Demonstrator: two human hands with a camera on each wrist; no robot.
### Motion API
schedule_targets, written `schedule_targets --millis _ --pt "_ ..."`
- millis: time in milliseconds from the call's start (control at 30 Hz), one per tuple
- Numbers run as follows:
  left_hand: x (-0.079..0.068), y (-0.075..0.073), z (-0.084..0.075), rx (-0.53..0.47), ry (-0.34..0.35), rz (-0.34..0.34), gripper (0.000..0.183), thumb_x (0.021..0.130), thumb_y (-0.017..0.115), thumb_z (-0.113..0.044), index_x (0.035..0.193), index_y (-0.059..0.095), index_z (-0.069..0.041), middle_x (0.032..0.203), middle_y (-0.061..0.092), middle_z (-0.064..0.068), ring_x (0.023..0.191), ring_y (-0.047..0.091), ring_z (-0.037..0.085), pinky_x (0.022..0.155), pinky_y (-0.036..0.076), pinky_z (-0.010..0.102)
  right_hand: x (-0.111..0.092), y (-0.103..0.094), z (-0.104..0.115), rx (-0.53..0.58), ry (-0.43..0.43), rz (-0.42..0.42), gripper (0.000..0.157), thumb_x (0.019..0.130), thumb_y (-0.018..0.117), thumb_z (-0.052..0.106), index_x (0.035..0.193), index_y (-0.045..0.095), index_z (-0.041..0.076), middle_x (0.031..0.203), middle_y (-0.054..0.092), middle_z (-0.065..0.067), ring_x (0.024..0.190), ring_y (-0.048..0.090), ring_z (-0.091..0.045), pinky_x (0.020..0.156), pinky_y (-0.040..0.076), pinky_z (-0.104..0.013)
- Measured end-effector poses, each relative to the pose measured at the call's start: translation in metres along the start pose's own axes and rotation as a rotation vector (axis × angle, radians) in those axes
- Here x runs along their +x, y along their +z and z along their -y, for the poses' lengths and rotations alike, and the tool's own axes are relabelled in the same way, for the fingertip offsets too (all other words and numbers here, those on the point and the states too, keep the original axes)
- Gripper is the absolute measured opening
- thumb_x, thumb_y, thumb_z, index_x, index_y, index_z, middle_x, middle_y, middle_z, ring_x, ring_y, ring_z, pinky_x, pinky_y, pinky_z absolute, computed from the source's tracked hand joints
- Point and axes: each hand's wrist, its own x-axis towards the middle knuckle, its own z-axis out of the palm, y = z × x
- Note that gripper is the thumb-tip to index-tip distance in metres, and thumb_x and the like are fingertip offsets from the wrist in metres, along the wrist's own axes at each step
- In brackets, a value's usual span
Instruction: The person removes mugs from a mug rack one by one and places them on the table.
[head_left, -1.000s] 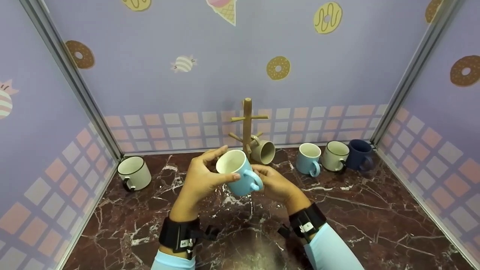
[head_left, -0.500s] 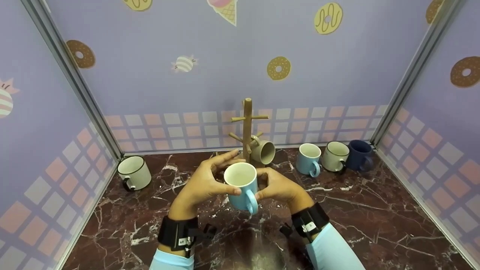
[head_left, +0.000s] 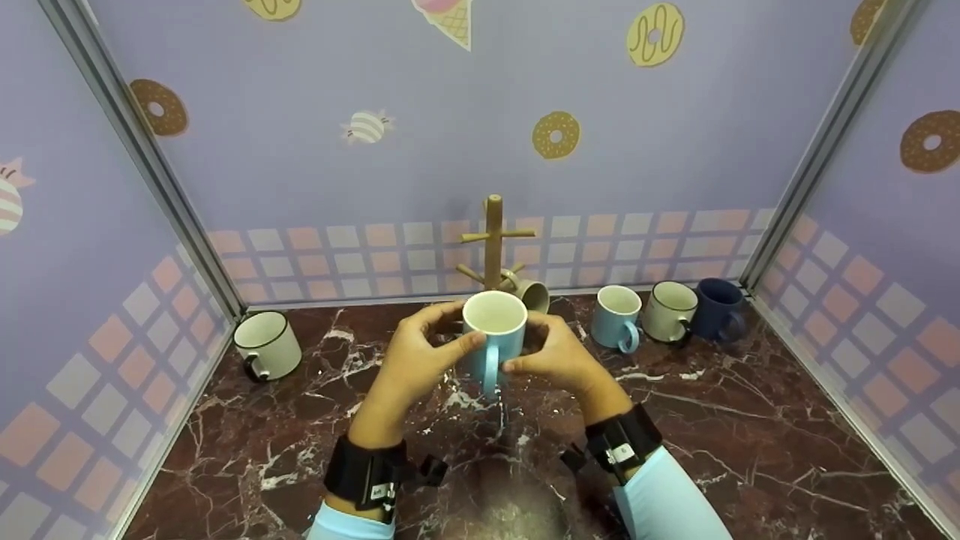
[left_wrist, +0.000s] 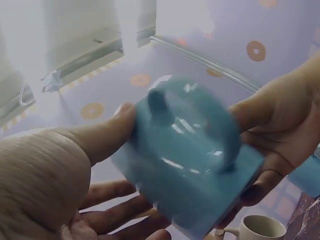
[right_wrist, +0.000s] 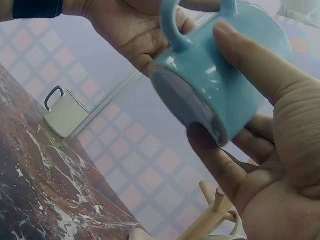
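Observation:
Both hands hold a light blue mug (head_left: 504,343) above the counter, its cream inside tipped toward the head camera and its handle (head_left: 490,369) facing the person. The left hand (head_left: 424,352) grips its left side, thumb near the top of the handle. On the other side the right hand (head_left: 559,354) grips the mug, with the thumb beside the handle and a finger at the base edge, as the right wrist view shows. Behind the mug stands a wooden mug tree (head_left: 493,240), its lower part hidden. A beige mug (head_left: 534,295) hangs by its handle from a low peg.
On the right stand another light blue mug (head_left: 616,319), a cream mug with a black rim (head_left: 670,313) and a dark blue mug (head_left: 718,309). A second black-rimmed cream mug (head_left: 268,346) is at the left. Patterned walls enclose the dark marbled counter (head_left: 750,435).
The light blue mug has turned in the hands, so its handle swung from the right to face the person. It dipped toward the person, then rose back in front of the mug tree.

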Motion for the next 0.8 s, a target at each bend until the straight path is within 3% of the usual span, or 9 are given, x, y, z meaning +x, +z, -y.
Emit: schedule_targets --millis 200,333,533,800 --pt "-0.004 0.006 -0.007 0.073 -0.007 -0.098 0.043 0.101 0.089 -0.028 0.136 0.079 -0.006 0.129 0.082 0.013 0.117 0.077 0.028 0.106 0.066 0.05 0.002 0.004 0.005 -0.09 -0.016 -0.16 0.092 0.073 0.11 0.028 0.146 0.068 -0.009 0.13 0.079 -0.019 0.108 0.081 -0.021 0.095 0.072 -0.039" --pt "-0.005 0.011 -0.011 0.11 -0.009 -0.136 0.029 0.105 0.083 -0.031 0.122 0.083 -0.007 0.112 0.082 0.009 0.1 0.075 0.024 0.093 0.065 0.042 0.003 0.008 0.006 -0.135 -0.006 -0.287 0.079 0.074 0.104 0.012 0.145 0.071 -0.003 0.134 0.079 -0.022 0.114 0.078 -0.022 0.1 0.07 -0.037" --pt "-0.007 0.022 -0.01 0.158 -0.007 -0.083 0.032 0.114 0.069 -0.034 0.103 0.081 -0.007 0.094 0.076 0.008 0.086 0.066 0.019 0.083 0.058 0.035 0.006 0.013 0.005 -0.123 0.01 -0.378 0.078 0.076 0.102 0.002 0.147 0.071 0.0 0.142 0.076 -0.024 0.128 0.077 -0.033 0.105 0.069 -0.039" --pt "-0.005 0.032 -0.007 0.118 -0.032 -0.069 0.035 0.118 0.06 -0.025 0.1 0.08 -0.002 0.096 0.081 0.013 0.09 0.073 0.02 0.085 0.061 0.034 0.006 0.017 0.005 -0.185 0.009 -0.405 0.078 0.076 0.104 0.003 0.146 0.072 0.0 0.142 0.077 -0.024 0.133 0.074 -0.04 0.109 0.068 -0.05"
